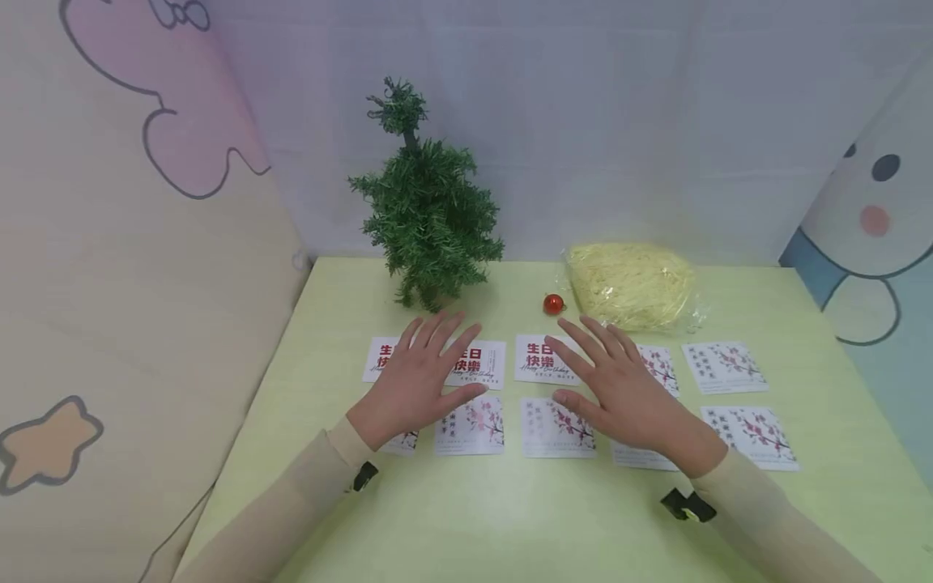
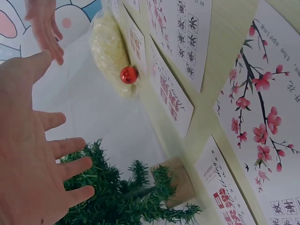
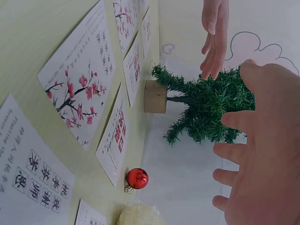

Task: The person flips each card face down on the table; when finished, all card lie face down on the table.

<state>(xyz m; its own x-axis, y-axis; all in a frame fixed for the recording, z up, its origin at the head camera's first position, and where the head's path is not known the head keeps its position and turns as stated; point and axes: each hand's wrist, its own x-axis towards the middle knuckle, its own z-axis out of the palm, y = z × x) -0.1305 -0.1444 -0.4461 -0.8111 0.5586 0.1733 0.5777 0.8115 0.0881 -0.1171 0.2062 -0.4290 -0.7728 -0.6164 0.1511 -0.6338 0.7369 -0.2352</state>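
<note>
Both hands hover palm down above cards on the table, holding nothing. The left hand (image 1: 415,380), fingers spread, is over the left cards, including a birthday card (image 1: 477,364) with red characters. Over the right cards, the right hand (image 1: 627,389) is spread likewise, partly covering another birthday card (image 1: 535,360). Cards with pink blossom branches lie nearer the person, among them one blossom card (image 1: 470,427) beside the left thumb and another blossom card (image 1: 557,429) below the right thumb. In the wrist views the palms show no object against them.
A small green artificial tree (image 1: 433,214) on a wooden base (image 3: 155,97) stands at the back left. Right of it are a red bauble (image 1: 554,304) and a clear bag of yellow shredded filler (image 1: 630,283). More blossom cards (image 1: 725,368) lie at the right. White cloth (image 1: 583,121) hangs behind.
</note>
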